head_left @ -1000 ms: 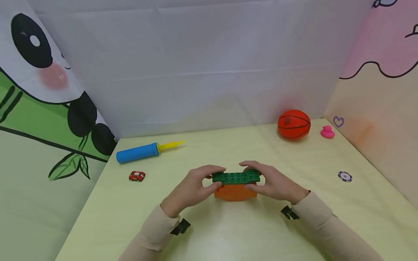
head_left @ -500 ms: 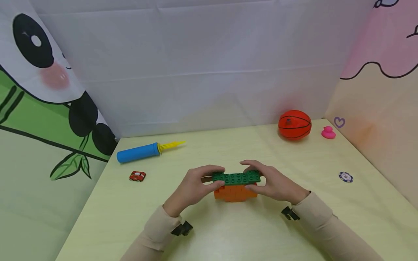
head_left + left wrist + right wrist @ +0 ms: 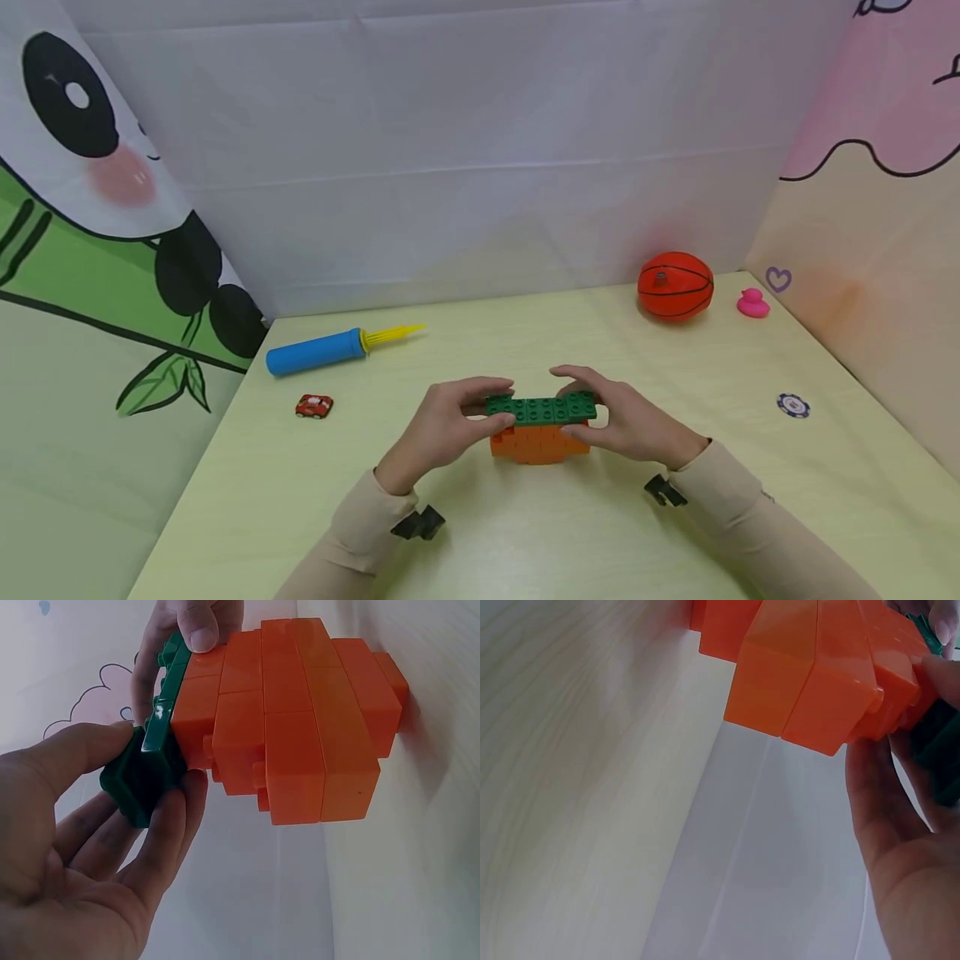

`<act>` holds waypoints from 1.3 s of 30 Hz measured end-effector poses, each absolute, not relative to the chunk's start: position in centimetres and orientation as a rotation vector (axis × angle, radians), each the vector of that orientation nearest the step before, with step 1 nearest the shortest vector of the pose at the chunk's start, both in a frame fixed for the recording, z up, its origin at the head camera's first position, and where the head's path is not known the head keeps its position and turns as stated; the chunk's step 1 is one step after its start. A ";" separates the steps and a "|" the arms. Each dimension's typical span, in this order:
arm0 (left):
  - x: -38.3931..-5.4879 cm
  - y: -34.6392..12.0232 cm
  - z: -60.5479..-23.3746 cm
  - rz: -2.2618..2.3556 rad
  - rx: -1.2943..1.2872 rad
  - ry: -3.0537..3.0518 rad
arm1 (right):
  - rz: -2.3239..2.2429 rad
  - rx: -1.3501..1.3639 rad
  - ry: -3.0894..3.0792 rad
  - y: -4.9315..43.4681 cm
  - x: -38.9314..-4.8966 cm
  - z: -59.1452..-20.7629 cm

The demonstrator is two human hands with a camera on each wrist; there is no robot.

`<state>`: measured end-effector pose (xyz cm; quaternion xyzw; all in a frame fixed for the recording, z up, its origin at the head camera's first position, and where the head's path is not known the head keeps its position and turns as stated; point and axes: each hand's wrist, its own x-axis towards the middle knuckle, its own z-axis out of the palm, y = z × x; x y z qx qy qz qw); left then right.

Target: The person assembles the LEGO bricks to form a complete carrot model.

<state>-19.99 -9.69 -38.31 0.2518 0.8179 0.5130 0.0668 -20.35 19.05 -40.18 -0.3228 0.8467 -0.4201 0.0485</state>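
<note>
A build of orange toy building bricks [image 3: 538,447], wider in the middle of its height, stands on the table before me. A row of green studded bricks [image 3: 542,410] runs along its top. At the row's left end my left hand [image 3: 442,427] pinches a green brick [image 3: 124,778] between thumb and fingers; in the left wrist view this brick sits tilted, jutting past the orange ones. My right hand [image 3: 630,419] grips the other end of the build. Its thumb lies against an orange brick near the top, the fingers behind, partly hidden.
A blue pump [image 3: 315,352] with a yellow nozzle and a red toy car [image 3: 314,406] lie at left. Toward the back right are a red ball [image 3: 676,287] and a pink toy duck [image 3: 753,303]. A poker chip [image 3: 792,406] lies nearer. Printed cloth walls surround the table.
The left hand has shifted very slightly up at the green brick. The right hand and the build keep almost the same place.
</note>
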 end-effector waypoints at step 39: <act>-20.6 -11.7 -39.0 1.369 0.740 2.492 | -1.171 -0.807 2.586 19.0 -20.3 -40.3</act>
